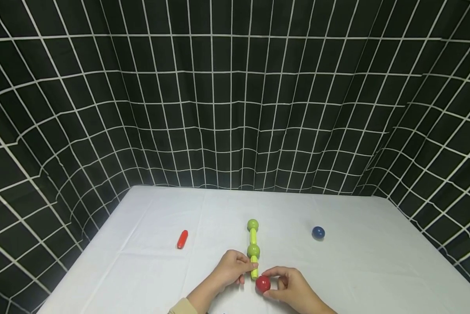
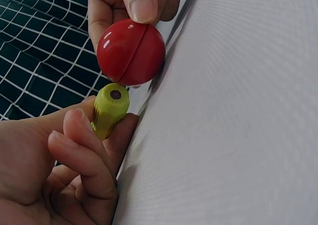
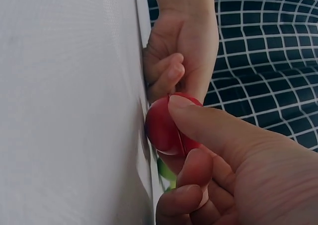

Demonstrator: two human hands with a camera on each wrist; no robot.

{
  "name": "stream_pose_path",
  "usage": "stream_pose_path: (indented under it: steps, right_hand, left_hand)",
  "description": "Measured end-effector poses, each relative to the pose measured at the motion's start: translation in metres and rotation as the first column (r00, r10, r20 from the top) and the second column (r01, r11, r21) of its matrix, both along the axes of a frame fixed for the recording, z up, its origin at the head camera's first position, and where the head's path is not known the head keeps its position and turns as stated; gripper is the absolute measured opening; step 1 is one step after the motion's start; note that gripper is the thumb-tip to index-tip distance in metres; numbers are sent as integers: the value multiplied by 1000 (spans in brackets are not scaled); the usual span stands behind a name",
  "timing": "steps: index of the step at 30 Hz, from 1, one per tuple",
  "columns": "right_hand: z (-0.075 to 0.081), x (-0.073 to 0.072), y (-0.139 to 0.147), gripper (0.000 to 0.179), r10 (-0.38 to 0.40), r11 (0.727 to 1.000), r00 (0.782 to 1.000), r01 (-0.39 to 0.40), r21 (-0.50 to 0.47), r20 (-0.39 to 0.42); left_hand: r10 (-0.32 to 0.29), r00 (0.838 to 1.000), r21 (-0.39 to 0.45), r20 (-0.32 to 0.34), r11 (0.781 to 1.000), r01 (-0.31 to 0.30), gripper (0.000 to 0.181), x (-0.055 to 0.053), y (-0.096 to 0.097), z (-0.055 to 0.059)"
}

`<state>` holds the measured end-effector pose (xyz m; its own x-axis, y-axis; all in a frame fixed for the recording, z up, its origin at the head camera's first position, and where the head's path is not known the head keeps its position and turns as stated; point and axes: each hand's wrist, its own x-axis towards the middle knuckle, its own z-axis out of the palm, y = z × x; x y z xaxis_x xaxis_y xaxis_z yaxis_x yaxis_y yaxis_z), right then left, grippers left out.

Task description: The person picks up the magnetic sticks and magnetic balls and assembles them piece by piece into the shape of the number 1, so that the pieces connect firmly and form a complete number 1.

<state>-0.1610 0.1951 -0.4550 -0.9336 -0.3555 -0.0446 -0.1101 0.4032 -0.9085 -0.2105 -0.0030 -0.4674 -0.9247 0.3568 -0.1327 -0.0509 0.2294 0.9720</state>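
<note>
A chain of two green balls (image 1: pixel 253 250) and two yellow-green rods lies on the white table, pointing away from me. My left hand (image 1: pixel 232 268) pinches the nearest rod (image 1: pixel 254 272) between thumb and fingers. In the left wrist view that rod's free end (image 2: pixel 112 97) shows a dark round spot in its middle. My right hand (image 1: pixel 291 288) holds a glossy red ball (image 1: pixel 263 284) between thumb and fingertips, close beside the rod's end. A seam runs round the ball (image 2: pixel 131 52). Whether ball and rod touch, I cannot tell.
A red rod (image 1: pixel 182 239) lies on the left of the white table (image 1: pixel 148 274). Over to the right sits a dark blue ball (image 1: pixel 318 233). Black cloth with a white grid (image 1: pixel 235 109) hangs behind the table and at both sides.
</note>
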Motion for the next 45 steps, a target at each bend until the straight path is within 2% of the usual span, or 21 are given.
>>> stream_pose_path:
  steps: [6, 24, 32, 39, 45]
  right_hand:
    - [-2, 2, -3, 41, 40, 999, 999, -41, -7, -27]
    - [0, 7, -15, 38, 44, 998, 993, -39, 53, -110]
    - [2, 8, -16, 35, 48, 995, 983, -31, 97, -175]
    - [3, 8, -17, 32, 9, 990, 987, 14, 139, -161]
    - [3, 9, -18, 33, 2, 990, 988, 20, 137, -154]
  left_hand:
    - [-4, 1000, -7, -5, 1000, 4, 24, 0, -1, 1]
    - [-4, 1000, -5, -2, 1000, 4, 23, 0, -1, 1]
    - [-5, 1000, -2, -6, 1000, 5, 23, 1, -1, 1]
    - [-9, 1000, 10, -4, 1000, 9, 22, 0, 0, 2]
    - [-11, 1000, 16, -6, 1000, 11, 23, 1, 0, 3]
